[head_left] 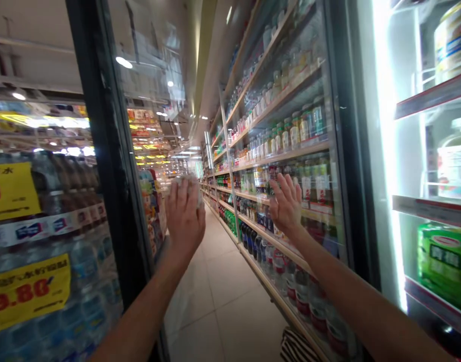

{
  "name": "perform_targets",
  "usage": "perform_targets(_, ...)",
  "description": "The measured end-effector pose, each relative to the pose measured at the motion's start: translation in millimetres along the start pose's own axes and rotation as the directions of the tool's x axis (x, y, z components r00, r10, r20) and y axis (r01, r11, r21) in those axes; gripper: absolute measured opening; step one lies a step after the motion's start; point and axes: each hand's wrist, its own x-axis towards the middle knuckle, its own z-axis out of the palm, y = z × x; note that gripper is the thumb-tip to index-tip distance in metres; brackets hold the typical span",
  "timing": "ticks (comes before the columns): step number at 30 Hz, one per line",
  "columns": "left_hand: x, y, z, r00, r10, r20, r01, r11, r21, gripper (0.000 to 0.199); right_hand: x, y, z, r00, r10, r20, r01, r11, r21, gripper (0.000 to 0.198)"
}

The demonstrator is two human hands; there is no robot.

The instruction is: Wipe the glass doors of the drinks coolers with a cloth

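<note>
In the head view, my left hand (185, 213) is raised against the glass door (215, 281), its back toward me and its fingers pointing up. Past its fingertips shows a pale, crumpled cloth (195, 184), pressed between hand and glass; blur leaves its edges unclear. My right hand (285, 203) is up to the right, fingers spread and holding nothing. It is at or close to the same pane; I cannot tell whether it touches. The door has a dark frame (98, 151) on the left and stands open beside a lit cooler.
The cooler shelf (434, 95) on the right carries cans, bottles and a green pack (445, 264). Through the glass, long bottle shelves (283, 156) flank a tiled aisle (230, 281). At left, stacked bottled drinks (83, 261) bear yellow price signs (30, 289). Striped fabric (298, 347) shows at the bottom.
</note>
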Motion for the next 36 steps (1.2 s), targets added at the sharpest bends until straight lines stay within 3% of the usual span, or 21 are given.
perform_targets(3,-31,36,6,0.974,0.176,0.144,-0.169,0.984,-0.057,0.049,0,1,0,1.0,0.004,0.005,-0.004,1.0,0.0,0.045)
perform_targets(5,-60,65,10,0.88,0.433,0.195,-0.411,0.9,-0.142,0.048,0,1,-1,1.0,0.0,0.015,0.0,1.0,0.002,0.046)
perform_targets(7,-77,75,11,0.796,0.567,0.213,-0.534,0.823,-0.192,0.046,0,2,-1,1.0,-0.003,0.013,0.003,1.0,0.005,0.046)
perform_targets(8,-78,70,9,0.795,0.567,0.216,-0.534,0.823,-0.194,0.046,0,2,-1,1.0,0.0,0.012,0.0,1.0,0.005,0.046)
perform_targets(9,-74,60,7,0.828,0.519,0.215,-0.489,0.854,-0.177,0.046,0,2,-1,1.0,0.005,0.012,-0.005,1.0,0.006,0.046)
perform_targets(12,-46,16,-3,0.973,0.198,0.117,-0.191,0.979,-0.068,0.051,0,1,0,0.999,0.021,0.026,-0.021,1.0,0.007,0.047)
perform_targets(14,-35,2,-7,0.999,0.036,0.033,-0.035,0.999,-0.035,0.055,0,1,0,0.999,0.033,0.039,-0.034,0.999,0.008,0.047)
perform_targets(15,-37,3,-8,0.999,0.019,0.028,-0.018,0.999,-0.037,0.055,0,1,0,0.999,0.037,0.039,-0.038,0.999,0.009,0.047)
perform_targets(17,-51,19,-7,0.987,0.131,0.097,-0.123,0.989,-0.081,0.054,0,1,0,0.999,0.04,0.035,-0.04,0.999,0.012,0.047)
perform_targets(19,-71,38,-5,0.928,0.33,0.176,-0.303,0.939,-0.162,0.05,0,1,-1,0.999,0.033,0.032,-0.033,0.999,0.015,0.046)
perform_targets(21,-82,45,-5,0.882,0.422,0.207,-0.383,0.901,-0.203,0.046,0,2,-1,0.999,0.022,0.03,-0.022,1.0,0.012,0.046)
perform_targets(23,-79,34,-7,0.917,0.344,0.203,-0.316,0.935,-0.158,0.046,0,2,-1,0.999,0.016,0.03,-0.017,1.0,0.008,0.045)
perform_targets(25,-68,16,-12,0.975,0.171,0.143,-0.161,0.984,-0.078,0.05,0,2,0,1.0,0.013,0.021,-0.014,1.0,0.008,0.045)
perform_targets(28,-65,8,-15,0.997,0.01,0.073,-0.008,1.0,-0.027,0.055,0,2,0,1.0,0.019,0.004,-0.019,1.0,0.01,0.043)
perform_targets(30,-78,21,-14,0.987,0.1,0.128,-0.093,0.994,-0.06,0.053,0,2,0,1.0,0.023,0.006,-0.023,1.0,0.012,0.044)
perform_targets(33,-99,41,-10,0.915,0.351,0.198,-0.321,0.932,-0.168,0.049,0,2,0,1.0,0.02,0.017,-0.021,1.0,0.015,0.045)
perform_targets(34,-101,40,-10,0.903,0.375,0.209,-0.341,0.923,-0.18,0.049,0,3,0,1.0,0.017,0.011,-0.017,1.0,0.016,0.045)
perform_targets(36,-92,24,-12,0.939,0.28,0.201,-0.257,0.957,-0.132,0.052,0,3,0,1.0,0.012,0.002,-0.012,1.0,0.018,0.045)
